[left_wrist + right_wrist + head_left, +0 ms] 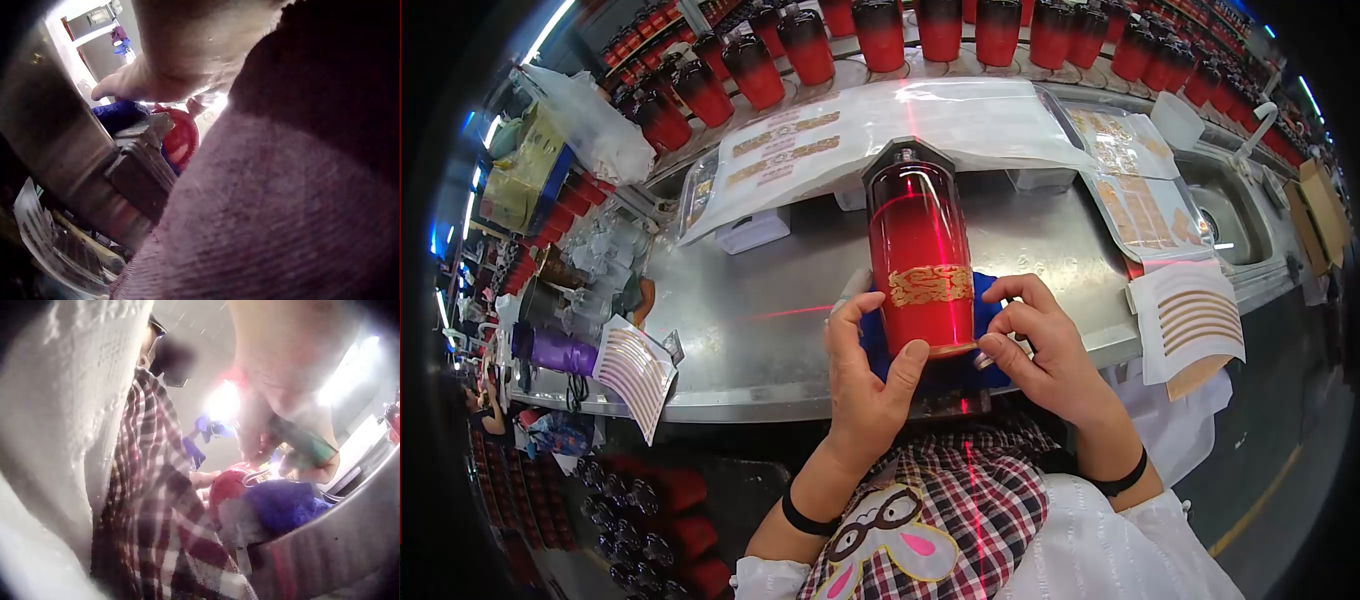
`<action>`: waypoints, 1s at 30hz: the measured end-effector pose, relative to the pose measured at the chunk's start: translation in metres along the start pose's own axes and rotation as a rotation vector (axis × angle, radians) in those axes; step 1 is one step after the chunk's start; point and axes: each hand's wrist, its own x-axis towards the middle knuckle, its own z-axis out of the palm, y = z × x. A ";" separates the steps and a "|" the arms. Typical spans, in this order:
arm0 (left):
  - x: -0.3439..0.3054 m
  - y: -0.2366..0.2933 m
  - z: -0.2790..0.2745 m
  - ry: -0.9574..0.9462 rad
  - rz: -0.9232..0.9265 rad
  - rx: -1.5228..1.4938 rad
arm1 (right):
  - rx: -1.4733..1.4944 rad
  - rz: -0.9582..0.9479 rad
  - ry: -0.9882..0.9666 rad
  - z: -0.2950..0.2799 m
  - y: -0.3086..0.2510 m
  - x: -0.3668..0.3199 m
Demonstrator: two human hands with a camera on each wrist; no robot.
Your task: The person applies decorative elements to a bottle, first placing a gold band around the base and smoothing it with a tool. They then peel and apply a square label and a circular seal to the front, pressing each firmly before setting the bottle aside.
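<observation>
A glossy bottle (920, 240), black at the top fading to red, lies over a blue cloth (990, 300) with its base toward the person. Around its lower part runs a gold patterned band (930, 285), and a thin gold line edges the base. My left hand (870, 370) grips the bottle's lower left, thumb on the front near the base. My right hand (1040, 345) is at the lower right with bent fingers, thumb tip close to the base edge; I cannot tell whether it pinches anything. In the right wrist view, the red base (228, 490) shows beside the blue cloth (284, 506).
A metal worktop (790, 290) carries plastic-covered decal sheets (840, 130) at the back and a tray of gold decals (1145, 200) at right. Sheets of curved strips hang at the left (635, 365) and right (1195, 315) edges. Rows of red-black bottles (880, 35) stand behind.
</observation>
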 end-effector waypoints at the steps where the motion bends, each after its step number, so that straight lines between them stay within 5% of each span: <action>1: 0.000 0.001 0.000 -0.005 0.008 0.001 | 0.008 0.004 0.002 0.000 0.001 0.000; 22: 0.002 0.000 0.008 0.036 0.062 0.002 | 0.395 0.156 -0.066 -0.002 0.008 0.004; 25: 0.002 0.000 0.009 0.037 0.072 0.008 | 0.045 0.016 -0.005 0.010 0.010 0.006; 30: -0.008 -0.003 0.003 0.164 0.253 0.100 | 0.019 0.028 0.021 0.014 0.012 0.007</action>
